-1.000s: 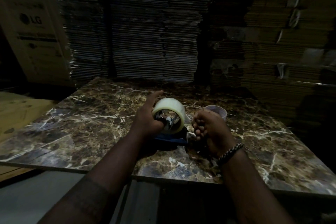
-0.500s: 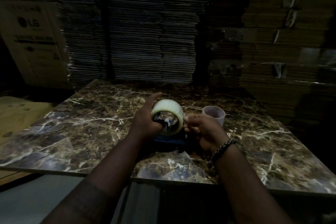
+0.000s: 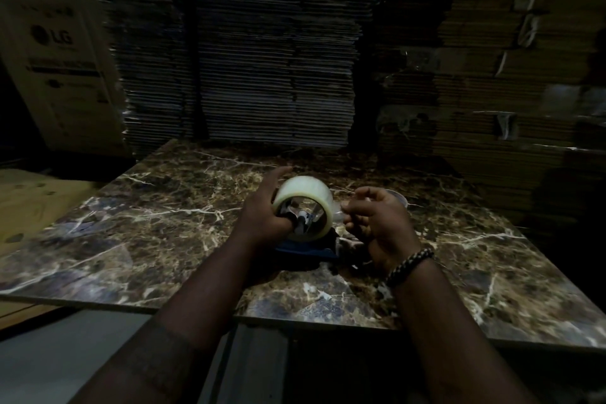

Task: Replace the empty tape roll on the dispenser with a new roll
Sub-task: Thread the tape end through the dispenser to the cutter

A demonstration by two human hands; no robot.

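A full roll of clear tape (image 3: 306, 193) sits on the hub of a blue tape dispenser (image 3: 308, 248), which rests on the marble table (image 3: 157, 226). My left hand (image 3: 262, 216) grips the roll from the left, thumb at its inner rim. My right hand (image 3: 377, 223) is just right of the roll, fingers pinching the loose end of the tape (image 3: 337, 211). The empty roll core (image 3: 398, 198) stands behind my right hand, mostly hidden by it.
Tall stacks of flattened cardboard (image 3: 262, 59) rise behind the table. A printed carton (image 3: 59, 59) stands at the left and a wooden board (image 3: 29, 207) lies beside the table. The table's front edge (image 3: 328, 321) runs just below my wrists.
My right hand has lifted and opened somewhat, pulling the tape end away from the roll to the right. My left hand has kept its grip on the roll.
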